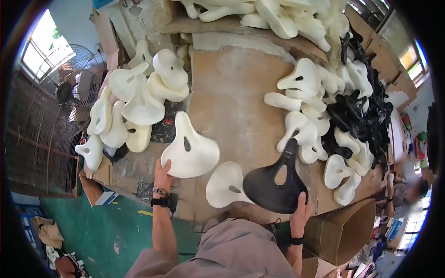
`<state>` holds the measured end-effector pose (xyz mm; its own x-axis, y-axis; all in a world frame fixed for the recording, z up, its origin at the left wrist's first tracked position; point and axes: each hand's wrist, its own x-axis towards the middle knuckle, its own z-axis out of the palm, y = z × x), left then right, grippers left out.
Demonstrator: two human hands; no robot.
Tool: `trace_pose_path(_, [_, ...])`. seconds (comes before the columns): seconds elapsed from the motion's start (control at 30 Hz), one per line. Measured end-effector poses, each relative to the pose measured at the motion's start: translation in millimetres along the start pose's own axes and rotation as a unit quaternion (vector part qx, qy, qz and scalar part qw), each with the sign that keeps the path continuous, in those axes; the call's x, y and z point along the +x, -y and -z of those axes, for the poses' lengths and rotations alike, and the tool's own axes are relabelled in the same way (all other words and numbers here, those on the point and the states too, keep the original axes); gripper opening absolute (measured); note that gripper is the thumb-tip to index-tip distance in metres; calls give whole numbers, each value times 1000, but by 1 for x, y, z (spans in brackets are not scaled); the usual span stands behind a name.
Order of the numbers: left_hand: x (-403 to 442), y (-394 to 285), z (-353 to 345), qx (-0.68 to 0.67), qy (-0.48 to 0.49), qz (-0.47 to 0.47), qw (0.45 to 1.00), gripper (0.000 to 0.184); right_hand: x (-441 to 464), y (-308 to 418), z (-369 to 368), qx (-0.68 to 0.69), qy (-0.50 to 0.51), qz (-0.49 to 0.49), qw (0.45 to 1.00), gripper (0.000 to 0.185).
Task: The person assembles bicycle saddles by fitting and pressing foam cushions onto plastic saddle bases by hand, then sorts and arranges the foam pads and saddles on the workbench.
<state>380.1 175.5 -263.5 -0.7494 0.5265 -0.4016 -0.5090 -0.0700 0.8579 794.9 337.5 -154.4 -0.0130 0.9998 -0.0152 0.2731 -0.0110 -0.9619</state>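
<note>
Here the left hand [163, 174] grips a cream saddle [193, 158] left of centre, the right hand [302, 214] a black saddle [274, 195], lower right; seemingly a two-handed holding step, the next move calling for firm grips

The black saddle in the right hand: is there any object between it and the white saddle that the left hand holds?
Yes: one loose white saddle lies between them, its right end meeting the edge of the black saddle in this view. Nothing else visible stands between that and the held white saddle.
</note>
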Motion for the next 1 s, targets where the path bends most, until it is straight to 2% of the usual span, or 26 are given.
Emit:
trace_pose_path(0.03, [-4, -5, -7, -10, 35, 20, 999, 33, -1, 20, -7, 57, 10, 2, 998, 34])
trace_pose_path(0.07, [-10, -9, -21, -11, 45, 21, 999, 33, -1, 34, -10, 56, 0, 5, 998, 34])
trace_pose_path(0.13, [-27, -17, -53, -30, 107, -1, 994, 40, 0, 57, -12, 26, 47, 3, 999, 32])
trace_pose_path(0.17, [-34, -22, -63, -33, 136, 44, 989, 46, 2, 67, -16, 27, 45, 24, 998, 30])
trace_pose_path(0.2, [-42, -23, -74, -36, 146, 50, 987, 46, 5, 65, -16, 53, 45, 32, 997, 25])
trace_pose_path(0.27, [-57, -18, -94, -61, 220, 61, 972, 51, 10, 84, -19, 9, 58, 59, 997, 24])
trace_pose_path(0.3, [-59, -12, -98, -63, 227, 68, 970, 51, 13, 89, -22, 3, 51, 58, 997, 24])
trace_pose_path(0.37, [-65, -5, -103, 27, 284, 71, 956, 60, 18, 97, -27, 3, 60, 87, 994, 27])
trace_pose_path(0.53, [-90, -12, -128, 68, 317, 101, 940, 72, 22, 98, -30, -2, 80, 89, 993, 29])
trace_pose_path(0.6, [-93, -17, -135, 149, 370, 76, 914, 74, 21, 97, -31, 0, 73, 76, 994, 30])
trace_pose_path(0.63, [-92, -9, -137, 82, 400, 36, 912, 75, 18, 102, -33, 7, 73, 69, 995, 31])
trace_pose_path(0.77, [-92, 5, -142, 58, 413, 23, 908, 76, 17, 88, -36, -4, 58, 81, 995, 33])
trace_pose_path(0.87, [-88, 16, -141, 126, 400, 33, 907, 76, 20, 66, -39, 34, 47, 86, 995, 33])
trace_pose_path(0.93, [-89, 24, -140, 46, 396, 66, 915, 76, 21, 57, -41, 21, 27, 104, 994, 32])
trace_pose_path(1.0, [-91, 27, -137, 52, 383, 81, 919, 76, 21, 52, -41, 0, 15, 110, 994, 31])
